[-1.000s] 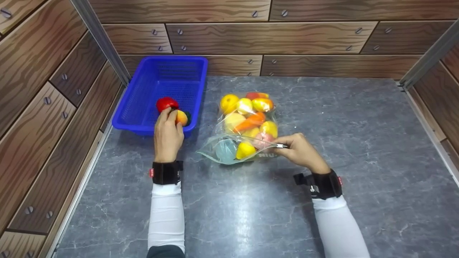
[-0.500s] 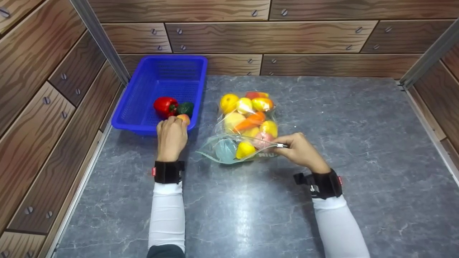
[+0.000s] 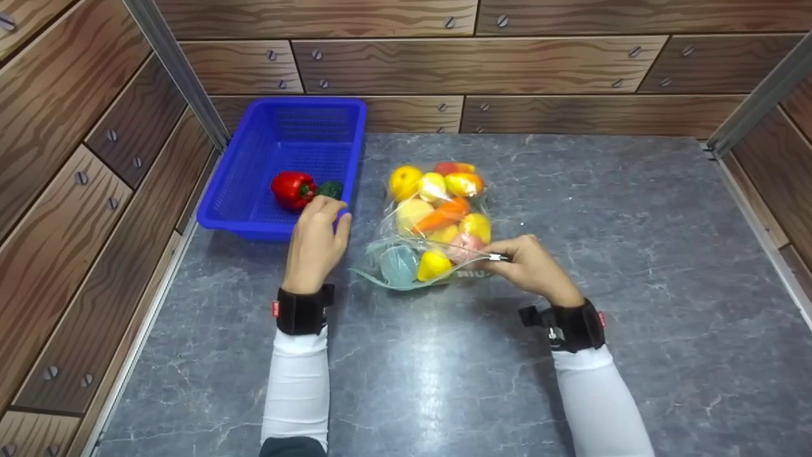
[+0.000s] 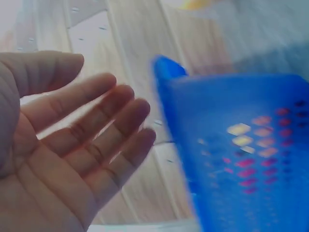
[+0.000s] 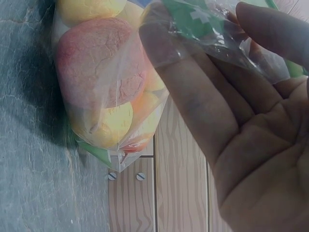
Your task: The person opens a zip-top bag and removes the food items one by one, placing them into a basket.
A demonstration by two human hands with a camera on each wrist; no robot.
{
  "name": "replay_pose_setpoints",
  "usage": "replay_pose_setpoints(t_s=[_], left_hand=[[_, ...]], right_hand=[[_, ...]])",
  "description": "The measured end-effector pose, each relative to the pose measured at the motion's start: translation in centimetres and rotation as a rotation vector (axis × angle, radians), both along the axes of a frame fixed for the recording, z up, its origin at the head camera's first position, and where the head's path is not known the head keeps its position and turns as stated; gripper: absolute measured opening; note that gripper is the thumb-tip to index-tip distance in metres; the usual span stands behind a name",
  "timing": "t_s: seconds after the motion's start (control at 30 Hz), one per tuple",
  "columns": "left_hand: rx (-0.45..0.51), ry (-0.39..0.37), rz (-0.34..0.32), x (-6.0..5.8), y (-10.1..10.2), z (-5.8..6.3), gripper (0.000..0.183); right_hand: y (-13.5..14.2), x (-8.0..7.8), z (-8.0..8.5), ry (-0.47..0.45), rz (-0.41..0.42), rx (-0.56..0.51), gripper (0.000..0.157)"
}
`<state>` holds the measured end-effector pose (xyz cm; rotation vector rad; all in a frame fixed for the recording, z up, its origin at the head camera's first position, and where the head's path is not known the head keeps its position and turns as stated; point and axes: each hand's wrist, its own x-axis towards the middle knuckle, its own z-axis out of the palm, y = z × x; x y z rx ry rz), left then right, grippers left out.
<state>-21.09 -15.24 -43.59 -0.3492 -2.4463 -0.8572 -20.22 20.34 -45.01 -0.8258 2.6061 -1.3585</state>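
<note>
My left hand (image 3: 317,244) is just above the near rim of a blue basket (image 3: 219,216). In the left wrist view its fingers (image 4: 96,130) are extended and hold nothing. Inside the basket lie a red bell pepper (image 3: 292,190) and a dark green item (image 3: 330,189) partly behind the hand. Orange and red patches show through the basket's holes. My right hand (image 3: 530,266) holds the mouth edge of a clear zip bag (image 3: 374,270). The bag holds a carrot (image 3: 444,216), a yellow pear (image 3: 434,265), a pinkish round fruit (image 5: 101,63) and several other fruits.
A grey marbled tabletop (image 3: 634,241) lies under the bag and basket. Wood-patterned panels (image 3: 444,66) enclose the back and both sides. The basket stands in the back left corner, against the left panel.
The left hand has let go of the orange-yellow fruit it had at the basket's near end and moved slightly right, fingers extended. That fruit is now hidden from the head view. The right hand stays put.
</note>
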Motion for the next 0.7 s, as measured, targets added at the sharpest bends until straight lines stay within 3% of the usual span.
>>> replay_pose_setpoints(t_s=[0.3, 0.7], left_hand=[[-0.036, 0.035, -0.196, 2.5, 2.8, 2.6, 0.014], [-0.067, 0.042, -0.393, 4.0, 4.8, 3.3, 0.009]], right_hand=[[0.0, 0.1, 0.0, 0.027, -0.014, 0.008, 0.011], [0.0, 0.0, 0.1, 0.025, -0.017, -0.007, 0.010]])
